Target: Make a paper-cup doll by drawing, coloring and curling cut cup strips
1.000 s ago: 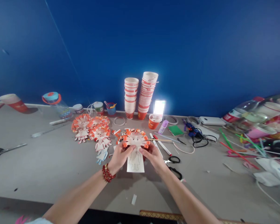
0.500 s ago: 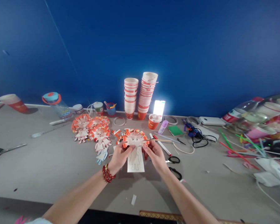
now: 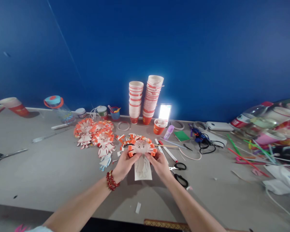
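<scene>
Both my left hand (image 3: 126,166) and my right hand (image 3: 160,162) grip a paper lion head (image 3: 142,146) by its lower sides, thumbs in front near the chin. It has a pale face with drawn eyes and an orange-and-white curled fringe, like a cut-open paper cup. Under the head, a white paper (image 3: 143,170) shows a pencilled body with legs; whether it is joined to the head I cannot tell. Finished-looking paper lions (image 3: 103,141) lie to the left. Black-handled scissors (image 3: 180,167) rest just right of my right hand.
Two tall stacks of paper cups (image 3: 134,103) stand by the blue wall, near a glowing phone (image 3: 164,112). A purple glue stick (image 3: 169,132), a red marker (image 3: 168,152) and a blue glue gun (image 3: 198,135) lie to the right. More scissors (image 3: 7,156) lie far left.
The lion head has come slightly lower and to the right, with the body paper shifting right too. My right hand has moved its grip from the fringe's side down under the head.
</scene>
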`<state>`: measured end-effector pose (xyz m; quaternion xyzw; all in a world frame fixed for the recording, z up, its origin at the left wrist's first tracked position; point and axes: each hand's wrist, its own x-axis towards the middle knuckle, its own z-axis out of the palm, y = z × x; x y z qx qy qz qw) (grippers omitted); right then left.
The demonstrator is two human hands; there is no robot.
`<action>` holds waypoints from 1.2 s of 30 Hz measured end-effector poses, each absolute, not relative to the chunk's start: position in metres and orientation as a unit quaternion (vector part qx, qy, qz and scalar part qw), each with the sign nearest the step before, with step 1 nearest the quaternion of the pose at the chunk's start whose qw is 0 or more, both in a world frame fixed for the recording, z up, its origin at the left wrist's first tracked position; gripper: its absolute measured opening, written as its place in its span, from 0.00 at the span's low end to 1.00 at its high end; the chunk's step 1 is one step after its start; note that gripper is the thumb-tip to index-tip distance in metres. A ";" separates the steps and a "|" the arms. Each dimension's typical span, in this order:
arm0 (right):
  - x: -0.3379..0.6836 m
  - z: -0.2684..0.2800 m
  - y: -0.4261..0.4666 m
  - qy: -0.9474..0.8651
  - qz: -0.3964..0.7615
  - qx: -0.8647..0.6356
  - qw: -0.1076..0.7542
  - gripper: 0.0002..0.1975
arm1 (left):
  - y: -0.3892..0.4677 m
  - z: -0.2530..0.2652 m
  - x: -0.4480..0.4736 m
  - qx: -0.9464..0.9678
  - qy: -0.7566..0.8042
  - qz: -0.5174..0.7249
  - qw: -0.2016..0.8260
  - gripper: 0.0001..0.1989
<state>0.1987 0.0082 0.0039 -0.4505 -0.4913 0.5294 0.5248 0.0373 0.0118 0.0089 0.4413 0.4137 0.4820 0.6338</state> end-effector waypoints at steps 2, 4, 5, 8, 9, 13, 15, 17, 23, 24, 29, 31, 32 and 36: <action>0.198 0.005 0.008 -0.487 0.540 -0.445 0.523 0.17 | 0.010 0.008 0.037 0.429 0.404 0.485 0.646 0.18; 0.198 0.006 0.007 -0.484 0.547 -0.441 0.521 0.17 | 0.009 0.008 0.036 0.425 0.403 0.485 0.650 0.17; 0.198 0.006 0.007 -0.484 0.547 -0.441 0.521 0.18 | 0.009 0.007 0.036 0.426 0.406 0.484 0.647 0.17; 0.198 0.005 0.007 -0.488 0.536 -0.449 0.522 0.17 | 0.009 0.007 0.036 0.428 0.408 0.487 0.643 0.18; 0.198 0.004 0.007 -0.491 0.531 -0.453 0.522 0.17 | 0.009 0.007 0.037 0.431 0.406 0.487 0.643 0.18; 0.198 0.001 0.009 -0.515 0.514 -0.466 0.503 0.18 | 0.011 0.009 0.038 0.455 0.418 0.473 0.628 0.17; 0.200 0.002 0.010 -0.545 0.517 -0.468 0.466 0.19 | 0.013 0.010 0.037 0.460 0.443 0.466 0.613 0.17; 0.208 0.008 0.013 -0.608 0.500 -0.476 0.392 0.19 | 0.015 0.012 0.035 0.463 0.466 0.458 0.599 0.17; 0.262 0.042 0.025 -0.722 0.200 -0.631 0.200 0.11 | 0.020 0.010 0.029 0.583 0.524 0.371 0.497 0.12; 0.272 0.045 0.027 -0.703 0.152 -0.670 0.183 0.08 | 0.019 0.009 0.029 0.610 0.526 0.354 0.476 0.12; 0.298 0.039 0.034 -0.671 0.070 -0.737 0.042 0.04 | 0.012 0.007 0.035 0.705 0.535 0.328 0.331 0.10; 0.299 0.035 0.035 -0.676 0.078 -0.733 0.012 0.04 | 0.009 0.008 0.038 0.744 0.525 0.311 0.273 0.07; 0.298 0.035 0.035 -0.676 0.080 -0.732 0.004 0.04 | 0.008 0.008 0.038 0.758 0.520 0.300 0.256 0.06; 0.303 0.051 0.034 -0.663 0.086 -0.744 -0.019 0.07 | 0.002 0.015 0.031 0.797 0.519 0.235 0.200 0.07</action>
